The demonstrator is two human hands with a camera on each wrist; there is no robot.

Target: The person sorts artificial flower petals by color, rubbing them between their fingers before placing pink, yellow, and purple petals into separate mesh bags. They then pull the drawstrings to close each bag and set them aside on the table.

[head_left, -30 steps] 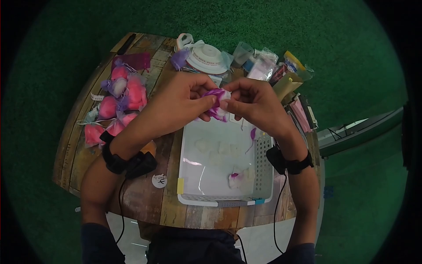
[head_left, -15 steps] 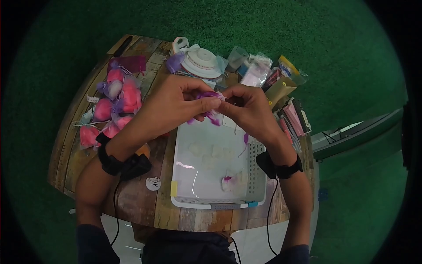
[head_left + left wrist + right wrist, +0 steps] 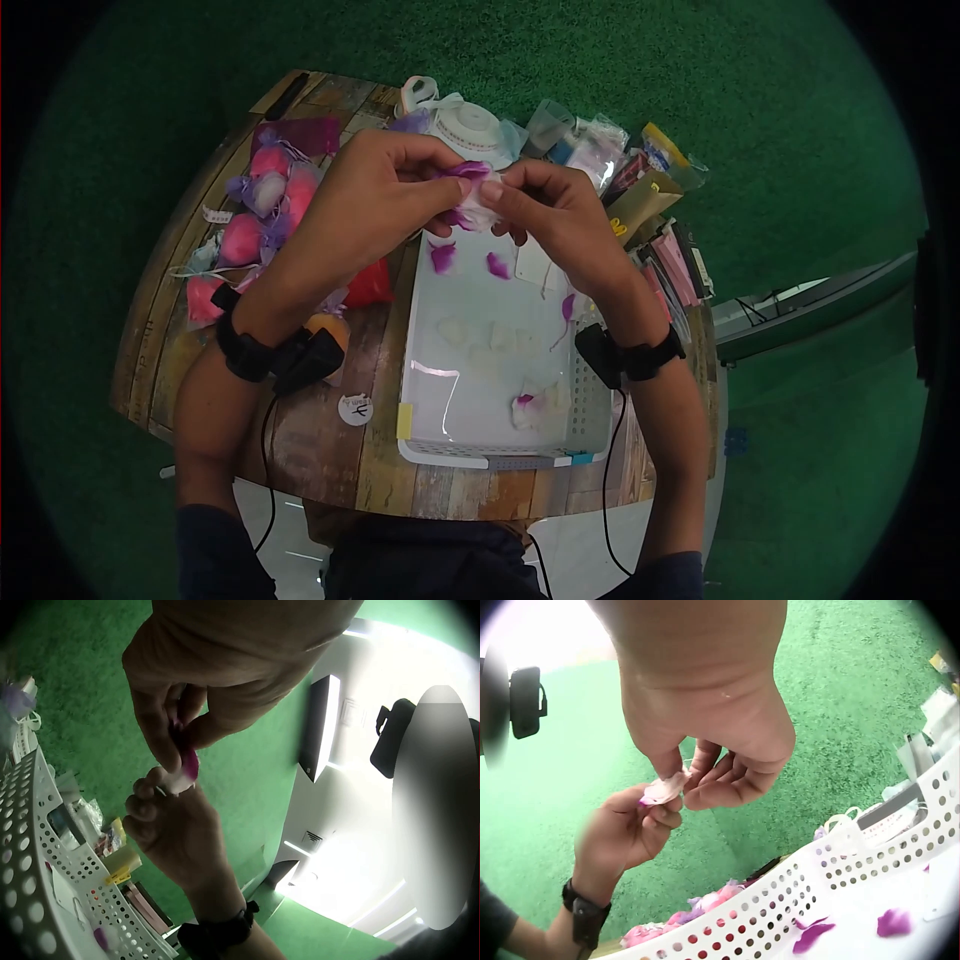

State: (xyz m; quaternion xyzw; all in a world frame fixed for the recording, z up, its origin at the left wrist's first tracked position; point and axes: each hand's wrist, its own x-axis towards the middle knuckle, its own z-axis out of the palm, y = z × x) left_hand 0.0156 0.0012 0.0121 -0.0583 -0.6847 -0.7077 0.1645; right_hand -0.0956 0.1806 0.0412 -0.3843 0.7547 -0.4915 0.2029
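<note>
My left hand [image 3: 385,195] and right hand [image 3: 562,215] meet over the far end of a white basket [image 3: 402,350]. Between their thumbs and fingers they pinch a bunch of purple-and-white petals [image 3: 478,208], soft and thin, partly covered by the fingertips. From the right wrist view, the bunch [image 3: 664,789] spans from one hand's fingertips to the other's. Below, two loose purple petals [image 3: 498,265] lie in the basket. Closer to me are a white petal with a purple spot [image 3: 524,405] and several pale pieces [image 3: 490,338]. A purple piece with a thin tail [image 3: 568,307] lies by the right wall.
Small mesh bags with pink contents [image 3: 242,240] crowd the table's left side. Behind the hands stands a white ribbon roll [image 3: 468,128]. Clear packets [image 3: 597,150] and pink boxes [image 3: 675,262] line the right back. A round tag [image 3: 355,409] lies left of the basket.
Both hands have moved up and away from me, still pinching the bunch. Two purple petals now show loose in the basket's far end, where purple parts earlier hung at the hands.
</note>
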